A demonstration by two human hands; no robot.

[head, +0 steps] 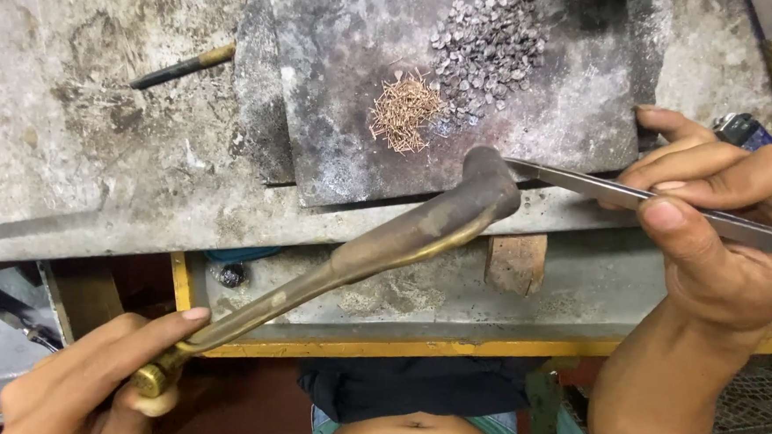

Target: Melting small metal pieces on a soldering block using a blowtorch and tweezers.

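The brass torch (pixel 376 247) lies slanted across the front edge of the bench (pixel 99 140), with its dark bent head just above the near edge of the grey slab (pixel 342 47). The left hand (pixel 87 377) is closed around the torch's lower end, below the front edge of the bench, with the forefinger stretched along the stem. The long steel tweezers (pixel 616 196) come in from the right, and their tip stops just beside the torch head. The right hand (pixel 721 217) holds the tweezers pinched between thumb and fingers, over the right part of the bench.

On the slab, behind the torch head, lies a small heap of thin copper-coloured wire pieces (pixel 403 112), and touching it to the right is a wider heap of small grey metal bits (pixel 487 51). The left half of the bench is mostly bare and rough, with only a dark rod (pixel 183 65) near the far edge. A blue lighter (pixel 743 130) lies behind the right hand
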